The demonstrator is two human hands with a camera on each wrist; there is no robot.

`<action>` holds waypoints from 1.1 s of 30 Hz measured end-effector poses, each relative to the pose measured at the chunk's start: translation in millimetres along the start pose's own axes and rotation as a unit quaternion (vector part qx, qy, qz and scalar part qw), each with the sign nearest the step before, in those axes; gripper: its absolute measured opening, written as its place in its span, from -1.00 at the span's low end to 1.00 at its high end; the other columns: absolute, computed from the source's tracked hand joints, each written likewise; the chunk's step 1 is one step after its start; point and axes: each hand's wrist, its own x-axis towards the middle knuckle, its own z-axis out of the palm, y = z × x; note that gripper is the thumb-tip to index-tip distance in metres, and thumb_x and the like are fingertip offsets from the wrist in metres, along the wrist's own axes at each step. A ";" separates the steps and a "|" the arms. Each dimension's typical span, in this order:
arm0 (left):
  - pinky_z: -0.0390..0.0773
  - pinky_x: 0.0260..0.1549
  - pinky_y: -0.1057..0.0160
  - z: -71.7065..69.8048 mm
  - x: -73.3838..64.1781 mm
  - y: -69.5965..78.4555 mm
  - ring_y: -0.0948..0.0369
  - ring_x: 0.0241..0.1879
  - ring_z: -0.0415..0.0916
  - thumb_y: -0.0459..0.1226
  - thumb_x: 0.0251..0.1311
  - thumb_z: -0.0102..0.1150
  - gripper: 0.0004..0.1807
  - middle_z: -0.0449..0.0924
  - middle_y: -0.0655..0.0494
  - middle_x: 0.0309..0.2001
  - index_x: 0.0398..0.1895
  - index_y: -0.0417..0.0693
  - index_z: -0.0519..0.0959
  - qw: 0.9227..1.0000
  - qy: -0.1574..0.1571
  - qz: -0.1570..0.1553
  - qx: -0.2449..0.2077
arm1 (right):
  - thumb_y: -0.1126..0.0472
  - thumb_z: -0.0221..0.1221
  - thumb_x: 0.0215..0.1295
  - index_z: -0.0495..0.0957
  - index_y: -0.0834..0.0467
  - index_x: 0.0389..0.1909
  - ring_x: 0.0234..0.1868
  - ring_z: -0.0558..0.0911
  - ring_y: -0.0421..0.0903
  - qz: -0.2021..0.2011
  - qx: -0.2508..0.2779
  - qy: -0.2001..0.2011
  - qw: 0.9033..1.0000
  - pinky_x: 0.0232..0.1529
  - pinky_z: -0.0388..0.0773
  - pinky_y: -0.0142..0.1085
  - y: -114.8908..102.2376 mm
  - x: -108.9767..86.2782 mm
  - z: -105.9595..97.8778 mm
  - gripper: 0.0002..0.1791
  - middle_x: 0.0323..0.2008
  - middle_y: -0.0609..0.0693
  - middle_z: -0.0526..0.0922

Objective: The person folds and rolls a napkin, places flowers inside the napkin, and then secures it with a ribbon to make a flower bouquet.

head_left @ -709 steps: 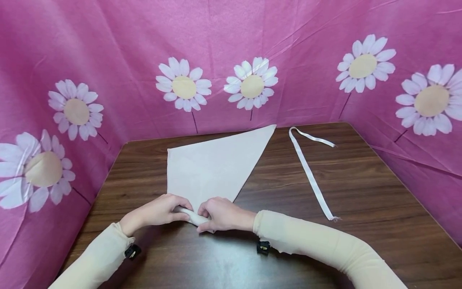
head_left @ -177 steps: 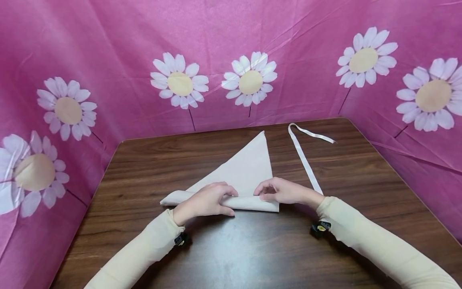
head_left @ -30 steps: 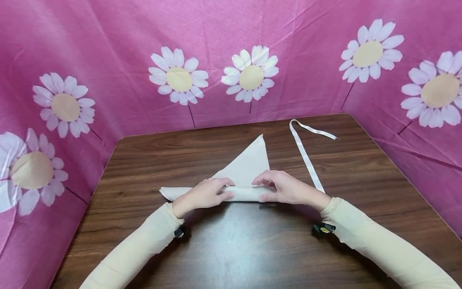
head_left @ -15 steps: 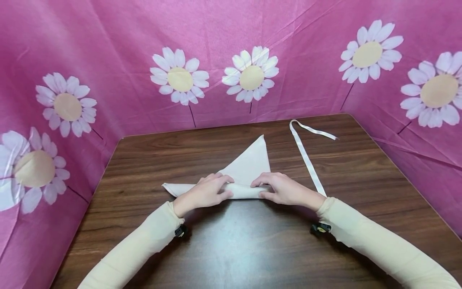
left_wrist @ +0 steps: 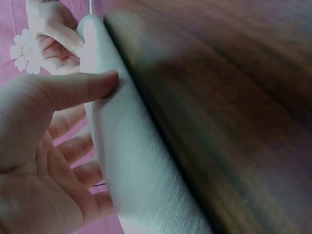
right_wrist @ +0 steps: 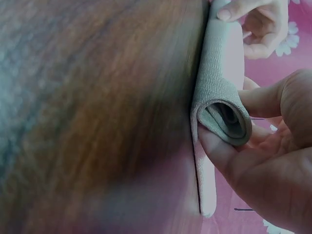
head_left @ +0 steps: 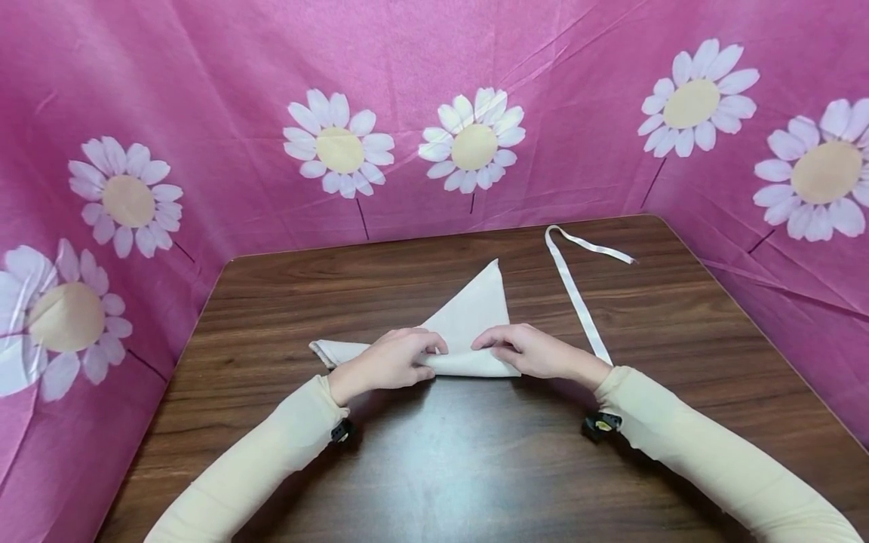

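Pinching the rolled near edge of the pale cloth point(head_left: 471, 305) are the left hand point(head_left: 390, 358) and right hand point(head_left: 536, 353); beneath the cloth lies a wooden table point(head_left: 679, 317), right of the cloth a white ribbon point(head_left: 576, 302), behind the cloth a pink backdrop point(head_left: 407, 45).

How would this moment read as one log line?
left hand: holds cloth; right hand: holds rolled end; cloth: partly rolled, far corner unrolled; ribbon: on table

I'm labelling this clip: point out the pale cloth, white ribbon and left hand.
Pale cloth point(head_left: 470, 311), head view: flat triangular part.
White ribbon point(head_left: 575, 296), head view: middle of long stretch.
Left hand point(head_left: 388, 358), head view: back of hand.
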 end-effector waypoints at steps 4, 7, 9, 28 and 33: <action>0.53 -0.15 0.16 -5.4 2.4 -2.7 0.29 -0.20 0.57 -0.30 0.14 0.42 -0.70 0.68 0.23 -0.20 -0.06 0.06 0.63 0.998 -0.040 -0.008 -0.040 | 0.48 0.06 0.44 0.63 0.19 0.10 0.05 0.59 -0.11 0.006 0.010 -0.015 1.000 0.10 0.50 -0.18 1.5 -0.8 -0.9 -0.67 0.04 -0.01 0.68; 0.52 -0.12 0.23 -11.0 4.1 -8.1 0.31 -0.22 0.58 -0.38 0.15 0.37 -0.71 0.69 0.22 -0.22 -0.05 0.00 0.64 0.987 -0.088 -0.025 -0.132 | 0.47 0.04 0.46 0.62 0.16 0.10 0.01 0.58 -0.12 0.007 0.022 -0.033 0.999 0.07 0.49 -0.21 1.8 -1.1 -1.9 -0.67 0.03 -0.04 0.68; 0.52 -0.14 0.28 -14.2 5.5 -12.3 0.30 -0.25 0.58 -0.44 0.13 0.36 -0.70 0.70 0.16 -0.26 -0.06 -0.08 0.64 0.971 -0.116 -0.042 -0.204 | 0.46 0.04 0.47 0.62 0.14 0.11 -0.01 0.58 -0.11 0.010 0.034 -0.045 0.998 0.05 0.48 -0.24 1.1 -1.3 -2.4 -0.67 0.02 -0.05 0.68; 0.49 -0.12 0.36 -19.7 8.2 -20.7 0.32 -0.21 0.54 -0.51 0.15 0.26 -0.69 0.70 0.09 -0.21 -0.01 -0.26 0.63 0.939 -0.165 -0.087 -0.290 | 0.22 0.43 0.23 0.56 0.12 0.21 -0.01 0.55 -0.17 -0.054 -0.040 -0.076 0.995 0.04 0.50 -0.21 -9.0 -9.5 -5.3 -0.49 0.05 -0.08 0.60; 0.49 -0.03 0.33 -20.4 7.9 -21.8 0.32 -0.14 0.55 -0.44 0.20 0.28 -0.71 0.70 0.10 -0.13 0.01 -0.23 0.63 0.945 -0.170 -0.090 -0.266 | 0.25 0.35 0.31 0.61 0.14 0.14 -0.03 0.58 -0.19 -0.051 -0.052 -0.074 0.995 0.06 0.51 -0.20 -7.0 -6.1 -4.1 -0.62 0.00 -0.08 0.65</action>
